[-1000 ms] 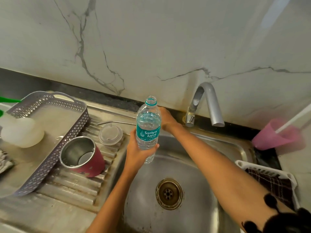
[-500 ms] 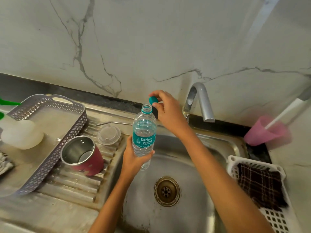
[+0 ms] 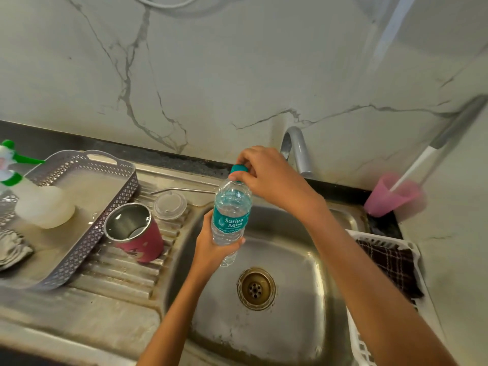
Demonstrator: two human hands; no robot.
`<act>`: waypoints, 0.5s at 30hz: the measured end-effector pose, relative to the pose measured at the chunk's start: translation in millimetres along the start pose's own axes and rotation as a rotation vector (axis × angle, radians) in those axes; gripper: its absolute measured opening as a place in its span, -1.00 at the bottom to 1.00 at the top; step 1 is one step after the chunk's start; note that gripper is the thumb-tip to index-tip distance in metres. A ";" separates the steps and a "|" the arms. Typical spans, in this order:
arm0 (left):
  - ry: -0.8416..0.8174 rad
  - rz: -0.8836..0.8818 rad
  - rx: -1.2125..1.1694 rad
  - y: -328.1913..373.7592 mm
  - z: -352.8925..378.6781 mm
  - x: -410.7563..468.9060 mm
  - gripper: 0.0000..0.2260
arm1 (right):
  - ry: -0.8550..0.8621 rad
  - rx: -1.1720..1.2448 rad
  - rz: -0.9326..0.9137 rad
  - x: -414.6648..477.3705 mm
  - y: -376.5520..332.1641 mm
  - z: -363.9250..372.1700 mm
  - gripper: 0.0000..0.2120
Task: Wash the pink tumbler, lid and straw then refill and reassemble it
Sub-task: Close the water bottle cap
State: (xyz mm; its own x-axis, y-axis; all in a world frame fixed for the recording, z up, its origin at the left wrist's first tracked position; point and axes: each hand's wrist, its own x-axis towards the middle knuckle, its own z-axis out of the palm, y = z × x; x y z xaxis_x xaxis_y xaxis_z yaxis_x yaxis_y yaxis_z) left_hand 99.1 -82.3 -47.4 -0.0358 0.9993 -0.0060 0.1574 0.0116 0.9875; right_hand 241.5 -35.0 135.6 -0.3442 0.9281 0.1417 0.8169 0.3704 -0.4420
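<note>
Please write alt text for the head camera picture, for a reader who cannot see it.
Over a steel sink, the left hand holds a water bottle upright while the right hand pinches its teal cap on the neck. To the left, on the draining board, sit the open pink tumbler, its clear lid and a metal straw.

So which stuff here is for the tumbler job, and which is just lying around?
For the job: pink tumbler, clear lid, metal straw, water bottle, cap.
Just lying about: grey tray, spray bottle, pink cup, checked cloth.
</note>
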 end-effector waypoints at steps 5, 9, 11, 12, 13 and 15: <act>-0.046 0.019 0.017 4.7 -1.4 -0.1 -0.24 | 0.081 -0.069 0.008 -11.7 5.1 -0.6 -0.65; -0.053 0.019 0.022 4.9 -4.4 -1.0 -0.25 | -0.023 0.126 -0.043 -14.7 9.1 -9.2 -0.73; -0.059 0.027 0.033 4.9 -4.1 -1.4 -0.25 | 0.057 0.102 0.034 -13.4 10.3 -1.9 -0.77; -0.055 0.031 0.036 4.8 -3.3 -1.7 -0.26 | 0.120 0.055 0.080 -12.3 9.7 4.0 -0.75; -0.053 0.033 0.036 4.9 -2.5 -2.1 -0.26 | 0.183 -0.002 0.125 -11.3 9.3 10.5 -0.70; -0.052 0.029 0.031 3.3 -0.7 -2.8 -0.27 | 0.275 -0.037 0.183 -10.8 9.4 21.1 -0.64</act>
State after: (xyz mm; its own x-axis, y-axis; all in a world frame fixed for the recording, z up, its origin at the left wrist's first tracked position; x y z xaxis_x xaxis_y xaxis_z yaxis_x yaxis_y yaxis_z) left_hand 99.0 -85.1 -44.0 0.0200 0.9997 0.0133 0.1885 -0.0169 0.9819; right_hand 243.1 -42.3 111.3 -0.0565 0.9527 0.2987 0.8719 0.1929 -0.4501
